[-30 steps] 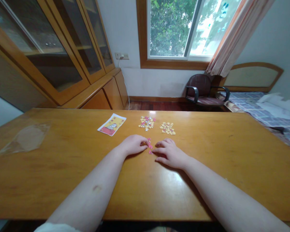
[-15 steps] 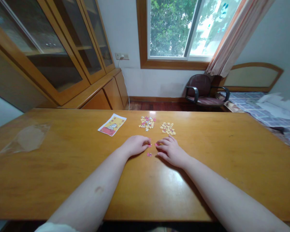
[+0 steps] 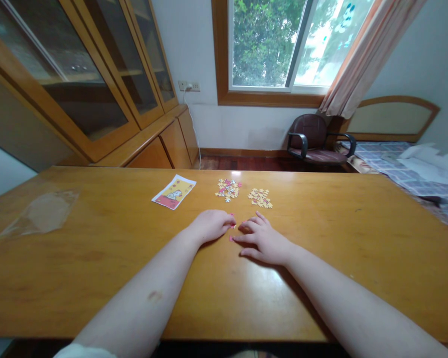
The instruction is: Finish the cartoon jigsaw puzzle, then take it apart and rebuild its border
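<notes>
My left hand (image 3: 213,223) rests on the table with its fingers curled together at a pink jigsaw puzzle piece (image 3: 233,226), partly hidden by the fingertips. Facing it across a small gap, my right hand (image 3: 265,237) has its fingers spread. One of its fingertips touches a lone pink puzzle piece (image 3: 231,238) nearer to me. A bit of pink also shows by its upper fingers, mostly covered. Beyond the hands lie a mixed pile of puzzle pieces (image 3: 227,189) and, to its right, a pile of mostly yellowish pieces (image 3: 260,198).
A picture card (image 3: 173,192) with a yellow and pink print lies left of the piles. Farther left is a clear plastic bag (image 3: 47,213) on the wooden table (image 3: 108,258). Behind the table stand a glass-door cabinet (image 3: 134,124), an armchair (image 3: 309,141) and a bed (image 3: 392,161).
My right hand has shifted slightly toward me and spread its fingers, one fingertip reaching the lone near piece. My left hand stays almost in place.
</notes>
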A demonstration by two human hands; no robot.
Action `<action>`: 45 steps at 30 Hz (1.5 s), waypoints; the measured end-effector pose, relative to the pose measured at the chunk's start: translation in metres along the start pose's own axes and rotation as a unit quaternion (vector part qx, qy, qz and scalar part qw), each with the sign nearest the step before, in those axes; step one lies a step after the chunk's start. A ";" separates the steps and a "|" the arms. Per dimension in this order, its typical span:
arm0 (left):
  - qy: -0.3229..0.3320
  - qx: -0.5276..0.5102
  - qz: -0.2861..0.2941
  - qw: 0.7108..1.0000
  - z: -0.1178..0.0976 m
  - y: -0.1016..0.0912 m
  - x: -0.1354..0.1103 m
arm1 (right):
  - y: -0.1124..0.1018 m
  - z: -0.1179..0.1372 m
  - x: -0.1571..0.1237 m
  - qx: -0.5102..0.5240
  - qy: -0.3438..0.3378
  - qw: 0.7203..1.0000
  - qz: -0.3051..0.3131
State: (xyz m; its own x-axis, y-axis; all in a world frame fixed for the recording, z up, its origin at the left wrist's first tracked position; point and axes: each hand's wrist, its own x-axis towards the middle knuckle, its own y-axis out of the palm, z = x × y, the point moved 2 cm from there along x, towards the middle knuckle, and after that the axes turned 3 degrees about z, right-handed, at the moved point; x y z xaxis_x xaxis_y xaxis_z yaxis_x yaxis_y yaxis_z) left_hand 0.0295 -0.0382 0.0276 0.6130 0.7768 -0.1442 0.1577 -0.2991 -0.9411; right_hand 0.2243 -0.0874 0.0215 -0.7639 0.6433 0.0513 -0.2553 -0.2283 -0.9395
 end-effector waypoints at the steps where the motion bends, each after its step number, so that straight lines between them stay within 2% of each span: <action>1: 0.001 0.004 -0.003 1.000 -0.001 -0.001 0.000 | -0.001 -0.001 0.000 0.000 0.000 1.000 0.000; 7: -0.029 0.017 -0.009 0.999 -0.003 -0.002 -0.002 | -0.003 -0.001 -0.003 0.005 -0.020 1.000 0.008; 15: -0.034 0.013 -0.001 0.999 -0.002 -0.001 0.001 | -0.005 0.003 -0.003 0.001 -0.029 1.000 -0.001; 22: -0.035 -0.013 -0.011 0.999 0.001 0.002 0.002 | -0.003 0.002 -0.003 -0.016 -0.009 1.000 0.005; 27: -0.006 -0.085 -0.057 0.995 0.007 0.006 0.006 | -0.001 -0.001 -0.003 -0.018 -0.001 1.000 0.003; 34: -0.038 -0.273 -0.033 0.961 0.016 0.016 0.011 | 0.000 -0.001 -0.004 -0.012 -0.005 1.000 0.003; 41: -0.049 -0.314 -0.047 0.947 0.015 0.013 0.009 | -0.001 -0.001 -0.003 -0.013 -0.005 1.000 0.008; 45: -0.049 -0.332 -0.038 0.941 0.018 0.018 0.012 | -0.001 -0.003 -0.003 -0.013 -0.005 1.000 0.014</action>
State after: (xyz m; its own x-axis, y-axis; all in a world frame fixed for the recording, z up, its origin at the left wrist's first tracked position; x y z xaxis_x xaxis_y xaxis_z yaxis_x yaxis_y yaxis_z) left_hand 0.0257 -0.0246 0.0036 0.5123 0.8469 -0.1426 0.6668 -0.4969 -0.5554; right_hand 0.2288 -0.0874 0.0212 -0.7769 0.6290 0.0281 -0.2181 -0.2269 -0.9492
